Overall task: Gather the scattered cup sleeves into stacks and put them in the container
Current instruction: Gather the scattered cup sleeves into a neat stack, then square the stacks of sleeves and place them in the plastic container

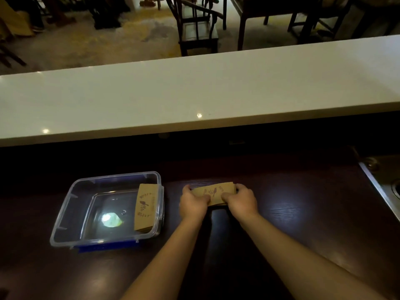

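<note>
A stack of brown cup sleeves (213, 192) with a dark bird print lies on the dark wooden counter. My left hand (193, 202) grips its left end and my right hand (241, 199) grips its right end. To the left stands a clear plastic container (65, 213) with a blue lid under it. Inside it, another stack of brown sleeves (146, 210) leans against the right wall. The rest of the container floor is bare and reflects a light.
A raised white countertop (194, 92) runs across behind the dark work surface (303, 213). A metal sink edge (381, 187) sits at the far right. Dark wooden chairs (197, 29) and tables stand on the floor beyond.
</note>
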The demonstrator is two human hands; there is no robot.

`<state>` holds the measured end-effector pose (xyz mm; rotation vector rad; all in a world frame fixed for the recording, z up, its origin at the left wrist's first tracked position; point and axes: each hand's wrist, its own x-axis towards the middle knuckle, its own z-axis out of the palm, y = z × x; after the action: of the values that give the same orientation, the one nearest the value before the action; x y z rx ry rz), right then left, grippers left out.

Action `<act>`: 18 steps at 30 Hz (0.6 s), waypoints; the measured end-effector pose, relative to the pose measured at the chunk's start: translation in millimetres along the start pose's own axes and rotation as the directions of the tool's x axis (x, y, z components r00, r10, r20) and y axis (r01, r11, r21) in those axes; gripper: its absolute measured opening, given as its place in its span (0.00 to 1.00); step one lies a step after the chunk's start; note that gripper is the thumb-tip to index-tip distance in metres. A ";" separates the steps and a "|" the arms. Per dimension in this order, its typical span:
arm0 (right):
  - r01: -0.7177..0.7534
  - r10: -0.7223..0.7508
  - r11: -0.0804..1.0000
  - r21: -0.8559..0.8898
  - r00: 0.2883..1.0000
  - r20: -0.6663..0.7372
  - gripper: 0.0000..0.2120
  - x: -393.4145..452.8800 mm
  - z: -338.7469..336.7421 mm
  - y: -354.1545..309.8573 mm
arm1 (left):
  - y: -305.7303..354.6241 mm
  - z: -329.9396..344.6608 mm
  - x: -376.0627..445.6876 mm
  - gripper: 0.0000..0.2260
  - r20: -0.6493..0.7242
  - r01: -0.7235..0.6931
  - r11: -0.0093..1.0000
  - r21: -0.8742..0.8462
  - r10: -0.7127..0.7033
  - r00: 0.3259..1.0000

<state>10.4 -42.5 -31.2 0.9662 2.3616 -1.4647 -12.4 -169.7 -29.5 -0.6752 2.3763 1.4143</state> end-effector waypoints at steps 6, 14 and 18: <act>-0.111 0.106 0.993 0.038 0.986 0.130 0.34 20.2 -8.7 -8.3 | 13.6 -9.8 13.0 0.28 0.165 0.099 0.995 -0.026 -0.093 0.982; -0.076 0.089 0.995 -0.065 0.971 0.222 0.24 19.7 -17.4 -3.9 | 7.9 -13.5 12.6 0.33 0.264 0.078 0.996 0.047 -0.087 0.961; 0.079 -0.042 0.975 -0.206 0.983 0.180 0.28 10.4 -21.1 2.3 | -3.9 -14.3 0.9 0.29 0.220 -0.040 0.999 0.035 0.031 0.975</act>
<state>7.3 -19.3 -27.6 0.6889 2.3762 -1.2291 -11.3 -184.1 -26.1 -0.4431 2.2473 1.3752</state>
